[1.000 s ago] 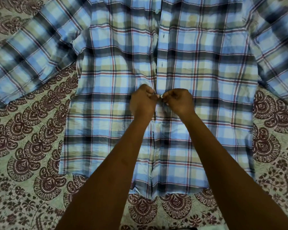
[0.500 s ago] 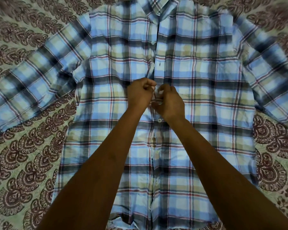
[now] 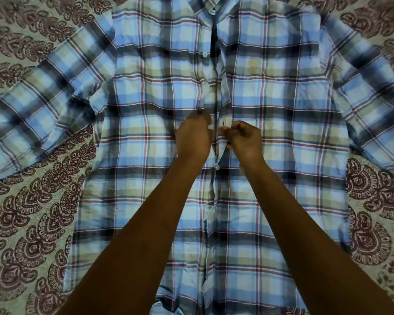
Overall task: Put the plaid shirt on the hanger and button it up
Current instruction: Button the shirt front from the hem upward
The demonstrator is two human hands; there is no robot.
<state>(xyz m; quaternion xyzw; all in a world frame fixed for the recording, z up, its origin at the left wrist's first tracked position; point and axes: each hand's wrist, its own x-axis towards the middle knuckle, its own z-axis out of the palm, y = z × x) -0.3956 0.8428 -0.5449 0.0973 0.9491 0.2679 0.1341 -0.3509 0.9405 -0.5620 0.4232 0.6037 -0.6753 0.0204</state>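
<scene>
A blue, green and maroon plaid shirt (image 3: pixel 282 137) lies flat, front up, with both sleeves spread out. Its front is fastened below my hands, where a white button (image 3: pixel 217 167) shows on the placket. Above them the placket gapes open up to the collar (image 3: pixel 210 5). My left hand (image 3: pixel 192 142) pinches the left front edge at mid-chest. My right hand (image 3: pixel 243 140) pinches the right edge beside a buttonhole (image 3: pixel 223 122). The two hands are almost touching. No hanger shows.
The shirt rests on a pale bedsheet (image 3: pixel 32 212) printed with maroon paisley shapes. The left sleeve (image 3: pixel 39 105) and the right sleeve (image 3: pixel 373 92) reach out to the frame's sides. An unfastened button (image 3: pixel 205 55) sits higher on the placket.
Both hands have moved up the placket from a lower button to the mid-chest one. The view has shifted, so more of the shirt's lower front and collar shows.
</scene>
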